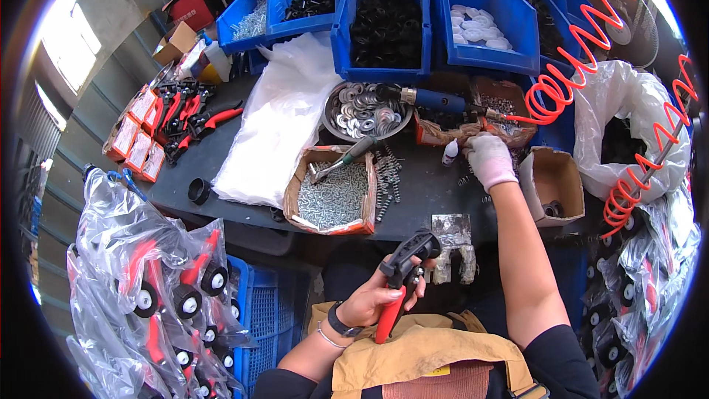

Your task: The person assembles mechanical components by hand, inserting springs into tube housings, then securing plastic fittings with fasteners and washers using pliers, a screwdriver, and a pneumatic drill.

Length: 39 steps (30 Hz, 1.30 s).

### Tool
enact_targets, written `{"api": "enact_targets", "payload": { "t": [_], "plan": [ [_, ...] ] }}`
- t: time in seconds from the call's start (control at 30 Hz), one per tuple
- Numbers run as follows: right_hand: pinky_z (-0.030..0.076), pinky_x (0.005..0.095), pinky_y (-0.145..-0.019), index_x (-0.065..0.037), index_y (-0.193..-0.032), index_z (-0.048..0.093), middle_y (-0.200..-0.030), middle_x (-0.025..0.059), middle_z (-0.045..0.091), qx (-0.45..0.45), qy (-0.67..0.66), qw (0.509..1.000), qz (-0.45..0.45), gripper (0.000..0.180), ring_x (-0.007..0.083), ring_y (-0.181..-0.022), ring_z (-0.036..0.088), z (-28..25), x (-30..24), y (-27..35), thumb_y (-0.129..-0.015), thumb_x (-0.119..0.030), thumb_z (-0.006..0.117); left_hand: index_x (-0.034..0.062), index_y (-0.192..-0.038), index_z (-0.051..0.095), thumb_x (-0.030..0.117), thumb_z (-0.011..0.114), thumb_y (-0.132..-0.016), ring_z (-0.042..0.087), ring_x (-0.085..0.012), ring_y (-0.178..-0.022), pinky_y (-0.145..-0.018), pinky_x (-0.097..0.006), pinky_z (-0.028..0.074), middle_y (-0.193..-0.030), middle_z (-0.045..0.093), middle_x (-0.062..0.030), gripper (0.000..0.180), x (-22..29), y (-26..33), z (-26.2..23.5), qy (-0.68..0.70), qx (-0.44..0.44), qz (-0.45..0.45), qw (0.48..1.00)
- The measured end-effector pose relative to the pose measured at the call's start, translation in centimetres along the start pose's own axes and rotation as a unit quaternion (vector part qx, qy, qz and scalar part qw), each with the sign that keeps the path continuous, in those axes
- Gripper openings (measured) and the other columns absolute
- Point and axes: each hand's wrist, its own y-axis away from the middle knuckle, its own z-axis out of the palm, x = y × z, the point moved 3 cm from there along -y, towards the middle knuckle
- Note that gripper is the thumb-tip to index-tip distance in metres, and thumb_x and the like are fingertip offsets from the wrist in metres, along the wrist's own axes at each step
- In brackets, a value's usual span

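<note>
My left hand (373, 301) is closed round a red-handled, plier-like hand tool (399, 281) with a black head, held upright above my lap. Its lower handle rests near my tan apron (428, 336). My right hand (491, 161), in a white glove, reaches to the front edge of a cardboard box of small metal parts (506, 107). Its fingers are bent together; whatever they pinch is hidden. Beside the fingertips stands a small white dropper bottle (450, 152). Loose springs (465, 176) lie around and under that hand.
A box of screws (334, 196) has a green-handled ratchet (347, 159) across it. A bowl of washers (363, 114) and a blue air driver (436, 100) on a red coiled hose (550, 96) lie behind. Blue bins (380, 63) line the back; bagged parts (148, 288) flank me.
</note>
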Motion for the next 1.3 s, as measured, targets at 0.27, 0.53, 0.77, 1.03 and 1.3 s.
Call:
{"api": "enact_targets", "payload": {
  "t": [0.27,0.53,0.77,1.03,1.3],
  "plan": [
    [0.050,0.0396,-0.081,-0.005,-0.100,0.060,-0.102,0.0159,0.056,0.029,0.093,0.994,0.039,0.029,0.0327,-0.093,0.060,-1.6,-1.7,1.9,-0.075,-0.016,0.067,0.0056,-0.134,0.036,0.001,0.052,-0.083,0.051,-0.0186,-0.096,-0.079,-0.032,0.046,-0.136,0.035,-0.0170,0.053,0.3,-1.5,1.0,-0.123,0.071,-0.027,0.989],
    [0.048,0.0290,-0.076,0.000,-0.118,0.051,-0.100,0.0114,0.062,-0.028,-0.551,0.832,-0.052,0.038,0.0155,-0.086,0.059,-5.2,-4.3,13.2,-0.082,-0.005,0.063,0.0087,-0.133,0.037,-0.002,0.055,-0.084,0.055,-0.0181,-0.097,-0.085,-0.041,0.050,-0.114,0.050,-0.0091,0.054,0.3,-2.8,1.2,-0.081,0.221,0.051,0.971],
    [0.050,0.0257,-0.062,0.001,-0.091,0.058,-0.090,0.0135,0.065,0.221,-0.469,0.850,-0.097,0.027,0.0163,-0.069,0.063,-4.2,-6.5,16.1,-0.070,-0.001,0.075,0.0073,-0.133,0.035,0.006,0.060,-0.088,0.053,-0.0151,-0.096,-0.088,-0.028,0.044,-0.112,0.050,-0.0061,0.052,-1.9,-5.4,3.1,-0.168,0.198,0.076,0.963],
    [0.045,0.0299,-0.050,0.001,-0.079,0.062,-0.061,0.0102,0.059,0.004,-0.412,0.910,0.043,0.025,0.0152,-0.053,0.058,-4.8,-5.0,14.0,-0.076,-0.022,0.072,0.0031,-0.125,0.043,0.008,0.069,-0.079,0.051,-0.0203,-0.098,-0.086,-0.032,0.044,-0.110,0.045,-0.0104,0.053,-0.7,-4.5,1.8,-0.626,0.212,0.187,0.727],
    [0.048,0.0435,-0.073,-0.005,-0.085,0.062,-0.088,0.0167,0.062,-0.034,-0.014,0.994,0.105,0.021,0.0333,-0.081,0.061,-0.6,-3.1,6.4,-0.087,-0.025,0.056,0.0101,-0.125,0.038,0.018,0.052,-0.094,0.058,-0.0178,-0.088,-0.070,-0.034,0.051,-0.112,0.054,-0.0077,0.035,-0.7,-5.1,1.2,-0.078,0.253,0.057,0.963]
  ]
}}
